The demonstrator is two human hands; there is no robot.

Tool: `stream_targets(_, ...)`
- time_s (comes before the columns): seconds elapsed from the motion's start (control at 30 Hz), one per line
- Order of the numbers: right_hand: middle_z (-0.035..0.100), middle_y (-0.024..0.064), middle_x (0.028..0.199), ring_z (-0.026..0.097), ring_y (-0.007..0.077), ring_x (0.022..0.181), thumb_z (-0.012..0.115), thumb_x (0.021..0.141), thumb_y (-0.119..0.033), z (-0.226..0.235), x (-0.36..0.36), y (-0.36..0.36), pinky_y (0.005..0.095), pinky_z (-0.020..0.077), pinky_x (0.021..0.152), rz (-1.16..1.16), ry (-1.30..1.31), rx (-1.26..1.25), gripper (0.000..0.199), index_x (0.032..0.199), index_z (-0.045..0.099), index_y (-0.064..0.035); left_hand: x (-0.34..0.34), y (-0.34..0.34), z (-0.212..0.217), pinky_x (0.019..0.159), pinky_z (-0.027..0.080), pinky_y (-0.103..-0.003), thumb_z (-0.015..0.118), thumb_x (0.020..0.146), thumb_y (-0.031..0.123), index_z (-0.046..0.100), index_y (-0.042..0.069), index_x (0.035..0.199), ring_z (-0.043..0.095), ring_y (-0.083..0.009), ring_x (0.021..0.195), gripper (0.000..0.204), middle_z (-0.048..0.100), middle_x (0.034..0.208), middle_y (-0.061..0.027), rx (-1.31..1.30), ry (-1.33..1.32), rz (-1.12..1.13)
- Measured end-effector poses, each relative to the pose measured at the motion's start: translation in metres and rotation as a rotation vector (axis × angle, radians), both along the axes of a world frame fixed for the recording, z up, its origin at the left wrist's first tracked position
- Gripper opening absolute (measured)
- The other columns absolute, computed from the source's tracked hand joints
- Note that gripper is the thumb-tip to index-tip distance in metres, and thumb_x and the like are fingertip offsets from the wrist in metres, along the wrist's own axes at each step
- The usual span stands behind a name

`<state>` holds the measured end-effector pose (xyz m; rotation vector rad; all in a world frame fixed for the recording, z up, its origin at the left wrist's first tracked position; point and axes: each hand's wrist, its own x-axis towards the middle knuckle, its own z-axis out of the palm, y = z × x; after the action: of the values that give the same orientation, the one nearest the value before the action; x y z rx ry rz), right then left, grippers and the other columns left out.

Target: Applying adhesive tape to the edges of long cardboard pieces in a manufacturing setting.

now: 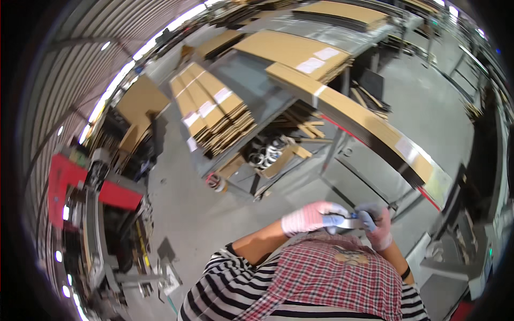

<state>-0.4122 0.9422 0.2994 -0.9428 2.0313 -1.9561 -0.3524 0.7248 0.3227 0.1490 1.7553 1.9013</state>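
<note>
Head view: small blue-and-white tool [342, 219] between both gloved hands, left [310, 218] and right [377, 227], each gripping it.

Both hands wear knitted cloth gloves, pale pink and matt: the left hand [310, 216] and the right hand [379, 227] close on a small tool [345, 219] with a blue plastic grip and a pale, slightly shiny body. The apron [332, 273] is woven checked cloth, the sleeve [230, 283] striped knit. Flattened cartons [214, 107] are matt brown corrugated cardboard with white paper labels. The bench [257, 80] is grey painted metal; the floor [203, 214] smooth, dull concrete.
</note>
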Motion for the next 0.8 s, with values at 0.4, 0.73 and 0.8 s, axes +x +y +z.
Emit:
stream_targets(0.4,0.066,0.0098,0.076,0.061,0.0146,0.064,0.063,0.086,-0.015,-0.021,-0.009,-0.036,0.0273,0.0483,0.060,0.098,-0.035,0.155,0.016,0.097,0.064,-0.0030,0.022,0.005,-0.044,0.082,0.046,-0.027,0.066,0.087,0.028,0.064,0.001,0.103,0.057,-0.0106,0.087,0.031,0.064,0.093,-0.0031,-0.030,-0.040,0.283)
stream_targets(0.73,0.061,0.0004,0.071,0.054,0.0061,0.063,0.065,0.086,-0.017,-0.064,0.013,-0.122,0.0229,0.0448,0.057,0.303,-0.428,0.083,0.020,0.101,0.065,-0.0041,0.085,-0.065,-0.078,0.071,0.051,-0.024,0.063,0.089,0.024,0.053,0.002,0.116,0.060,-0.0108,0.085,0.036,0.061,0.104,-0.0043,0.147,-0.315,0.357)
stream_targets(0.8,0.057,-0.0026,0.073,0.049,0.0051,0.063,0.063,0.087,-0.015,-0.067,0.019,-0.152,0.0202,0.0409,0.056,0.347,-0.590,0.073,0.020,0.103,0.064,-0.0037,0.099,-0.091,-0.090,0.070,0.051,-0.024,0.062,0.090,0.026,0.054,0.002,0.114,0.060,-0.0098,0.082,0.035,0.062,0.099,-0.0037,0.310,-0.254,0.389)
